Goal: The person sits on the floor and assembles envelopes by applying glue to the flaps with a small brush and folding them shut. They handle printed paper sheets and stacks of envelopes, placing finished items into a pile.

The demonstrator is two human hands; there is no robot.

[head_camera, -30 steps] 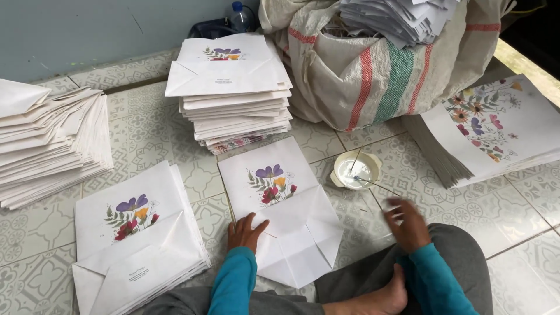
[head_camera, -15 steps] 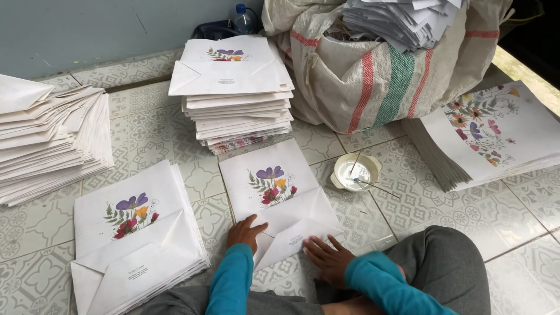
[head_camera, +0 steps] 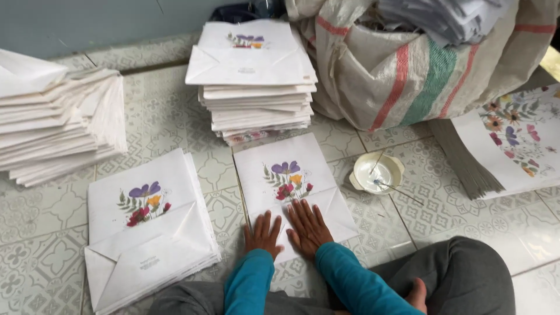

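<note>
A white paper bag (head_camera: 289, 175) with a printed flower bunch lies flat on the tiled floor in front of me. Both my hands press flat on its folded bottom flap, fingers spread. My left hand (head_camera: 262, 233) rests on the flap's left part and my right hand (head_camera: 307, 226) lies beside it, nearly touching. Neither hand holds anything. Teal sleeves cover both forearms.
A pile of finished flower bags (head_camera: 146, 224) lies at the left, a taller stack (head_camera: 254, 81) behind. White folded sheets (head_camera: 55, 122) sit far left. A small glue dish with a stick (head_camera: 376, 173) stands at the right, near printed sheets (head_camera: 513, 140) and a striped sack (head_camera: 408, 64).
My right hand came back from the right side near my knee to the bag and folded the bottom flap down. Both hands now press it flat side by side.
</note>
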